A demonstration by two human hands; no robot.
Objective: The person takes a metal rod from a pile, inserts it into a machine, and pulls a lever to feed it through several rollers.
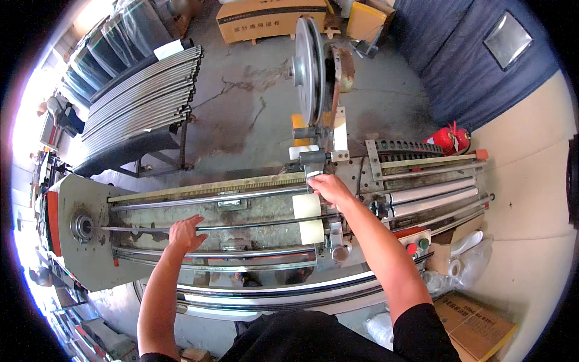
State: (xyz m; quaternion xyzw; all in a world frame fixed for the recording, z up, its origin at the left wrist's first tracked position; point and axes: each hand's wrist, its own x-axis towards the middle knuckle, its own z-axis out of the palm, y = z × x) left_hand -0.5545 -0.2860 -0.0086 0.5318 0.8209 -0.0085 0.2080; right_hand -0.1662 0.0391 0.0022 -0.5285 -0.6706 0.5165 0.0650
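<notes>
A long thin dark rod [259, 226] runs lengthwise along the machine, from a round chuck [82, 227] on the left end plate to the carriage. My left hand [186, 234] lies over this rod, its visible fingers stretched out and apart. To the right, my right hand [329, 189] has its fingers closed at the lower end of a grey metal block [312, 161] on the carriage; what they pinch is partly hidden. Just below those fingers, two white rollers [306, 206] sit above and below the rod. A large grey wheel [309, 71] stands upright beyond the block.
Steel guide rails [211, 201] flank the rod. Red and green buttons [418, 246] sit on a box near my right forearm. Beyond, a rack bears many metal tubes [145, 96]. Fire extinguishers [447, 139] stand at the right, cardboard boxes [271, 19] at the back and lower right.
</notes>
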